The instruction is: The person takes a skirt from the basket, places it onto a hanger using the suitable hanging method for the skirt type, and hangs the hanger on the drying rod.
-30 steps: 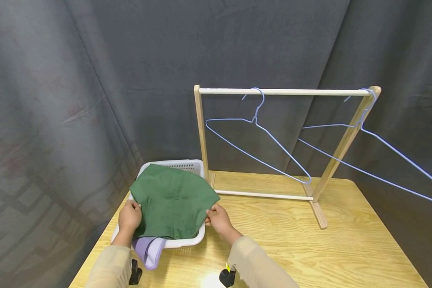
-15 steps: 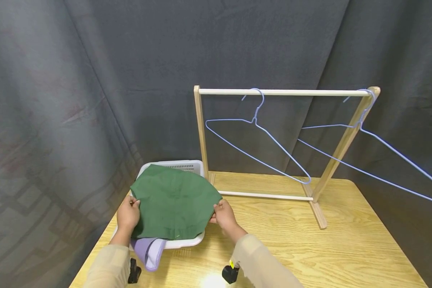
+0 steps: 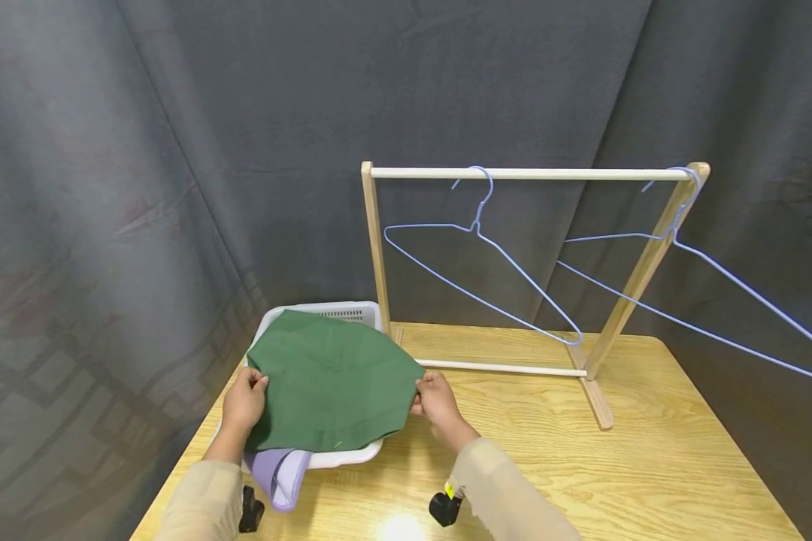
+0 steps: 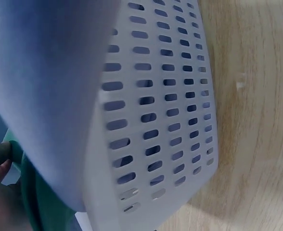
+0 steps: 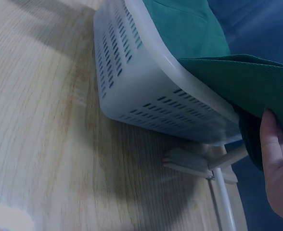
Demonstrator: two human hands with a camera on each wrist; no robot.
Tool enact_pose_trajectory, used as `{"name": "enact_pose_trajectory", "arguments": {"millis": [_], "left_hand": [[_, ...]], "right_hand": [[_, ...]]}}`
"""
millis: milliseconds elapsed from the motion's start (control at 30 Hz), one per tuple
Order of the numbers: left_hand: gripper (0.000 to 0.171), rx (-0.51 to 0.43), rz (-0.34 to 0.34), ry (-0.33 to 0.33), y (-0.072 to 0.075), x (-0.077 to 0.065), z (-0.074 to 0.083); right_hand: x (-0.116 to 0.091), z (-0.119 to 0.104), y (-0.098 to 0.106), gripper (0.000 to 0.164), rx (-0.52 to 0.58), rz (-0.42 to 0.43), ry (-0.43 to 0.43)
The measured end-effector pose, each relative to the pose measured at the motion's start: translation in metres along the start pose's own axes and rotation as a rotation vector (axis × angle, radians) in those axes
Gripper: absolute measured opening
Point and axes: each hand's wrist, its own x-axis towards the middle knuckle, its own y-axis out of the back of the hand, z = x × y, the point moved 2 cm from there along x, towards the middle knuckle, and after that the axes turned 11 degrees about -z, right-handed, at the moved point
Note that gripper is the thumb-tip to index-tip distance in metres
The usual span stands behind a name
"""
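A green cloth garment (image 3: pixel 331 387) is spread over the white basket, and its kind does not show. My left hand (image 3: pixel 245 402) pinches its left edge in the head view. At the opposite edge, my right hand (image 3: pixel 440 402) holds a corner between thumb and fingers, out past the basket's right side. The right wrist view shows that hand (image 5: pixel 278 168) gripping the folded green edge beyond the rim. In the left wrist view, part of the left hand (image 4: pixel 4 192) and some green fabric (image 4: pixel 50 202) appear at the lower left, beside a blurred purple cloth (image 4: pixel 40 96).
The white slotted basket (image 3: pixel 352 457) stands on the wooden table (image 3: pixel 514 466); purple cloth (image 3: pixel 280 481) hangs over its front rim. Right behind it rises a wooden rack (image 3: pixel 377 248) with a white rail. Two blue hangers, one at the middle (image 3: pixel 480 225) and one at the right end (image 3: pixel 677 225), hang there.
My right hand has moved to the right and slightly up, drawing the garment's right edge farther past the basket. The left hand keeps its hold, nearly in place.
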Motion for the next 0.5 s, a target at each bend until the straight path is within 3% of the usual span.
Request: {"name": "enact_pose_trajectory", "arguments": {"millis": [200,500], "left_hand": [[0.011,-0.013,-0.065,0.015,0.0,0.0,0.0],[0.009,-0.054,-0.038,0.017,-0.002,0.001,0.004]], "right_hand": [[0.001,-0.003,0.007,0.01,0.026,0.0,0.01],[-0.001,-0.014,0.018,0.006,0.023,0.044,0.023]]}}
